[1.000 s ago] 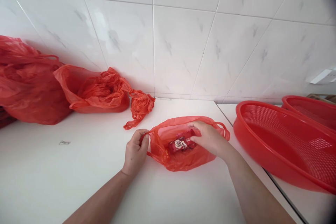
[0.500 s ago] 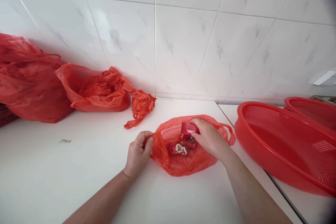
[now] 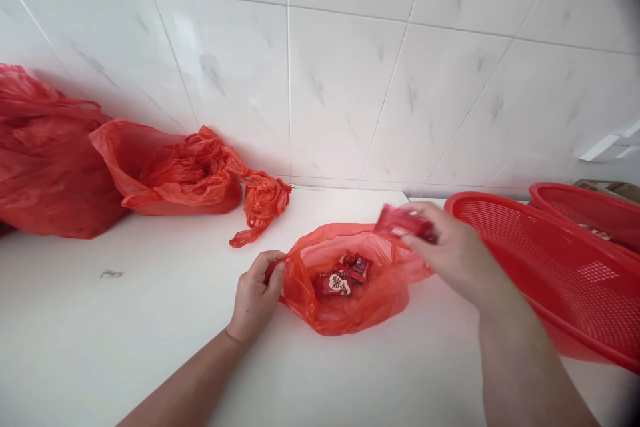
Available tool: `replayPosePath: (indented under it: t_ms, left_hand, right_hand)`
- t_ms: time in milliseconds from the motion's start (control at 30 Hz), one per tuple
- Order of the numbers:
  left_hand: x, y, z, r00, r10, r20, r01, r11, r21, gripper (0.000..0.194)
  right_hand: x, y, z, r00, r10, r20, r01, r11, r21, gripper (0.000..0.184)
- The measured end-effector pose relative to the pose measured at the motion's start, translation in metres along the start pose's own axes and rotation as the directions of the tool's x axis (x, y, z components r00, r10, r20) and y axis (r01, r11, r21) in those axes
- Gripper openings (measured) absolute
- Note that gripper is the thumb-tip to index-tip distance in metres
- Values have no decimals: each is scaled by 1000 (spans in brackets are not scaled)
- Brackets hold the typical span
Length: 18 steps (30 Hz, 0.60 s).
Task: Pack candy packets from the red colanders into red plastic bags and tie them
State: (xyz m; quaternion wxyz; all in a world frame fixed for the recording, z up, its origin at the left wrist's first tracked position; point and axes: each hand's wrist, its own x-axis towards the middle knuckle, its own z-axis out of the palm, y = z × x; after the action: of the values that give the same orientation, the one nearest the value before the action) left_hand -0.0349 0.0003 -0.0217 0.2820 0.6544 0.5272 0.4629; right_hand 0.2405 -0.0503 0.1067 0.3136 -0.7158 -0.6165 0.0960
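A thin red plastic bag (image 3: 360, 313) lies with its mouth spread on the white tabletop. Inside it are red wrapped candies (image 3: 334, 283), one printed "SWEET SUGAR" with large characters. My left hand (image 3: 257, 290) pinches the bag's left edge between thumb and fingers. Above the bag's right rim, my right hand (image 3: 447, 240) grips a shiny red candy packet (image 3: 400, 221), slightly blurred by motion; part of the packet is hidden behind the fingers.
Two red mesh baskets (image 3: 500, 240) stand at the right. Along the tiled wall on the left are a large filled red bag (image 3: 50, 167), an open red bag of crumpled plastic (image 3: 175, 197) and a bunched red bag (image 3: 264, 197). A small clear scrap (image 3: 111, 274) lies at left.
My right hand has lifted the candy packet from inside the bag, moving up and right past its rim. My left hand still grips the bag's edge. The view has shifted slightly right.
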Motion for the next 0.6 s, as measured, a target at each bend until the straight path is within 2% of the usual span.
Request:
replayPosePath:
  t_ms: [33,100,167,267,367,467,600]
  left_hand:
    - [0,0,0,1000,-5,4,5,1000,-9,18]
    - [0,0,0,1000,-19,13,19,1000,-24,17]
    - [0,0,0,1000,-28,15,28,999,-24,17]
    - [0,-1,0,1000,-26,1,26,1000,-11,18]
    - [0,0,0,1000,-21,-8,21,1000,-4,18]
    - [-1,1,0,1000,-24,-8,24,1000,5,18]
    - [-1,2,0,999,-37,3,37,999,-1,19]
  right_hand:
    - [0,7,-13,985,35,-170,-53,993,-106,34]
    - [1,25,-37,899,88,-428,-224,933,-281,35]
    - [3,46,-55,844,181,-505,-394,848,-355,38]
    - [9,75,-67,807,401,-434,-569,722,-393,40]
    - [14,95,-65,787,545,-288,-615,666,-421,41]
    - [16,106,-62,789,574,-217,-604,666,-437,43]
    - [16,110,-65,786,534,-312,-618,674,-404,46]
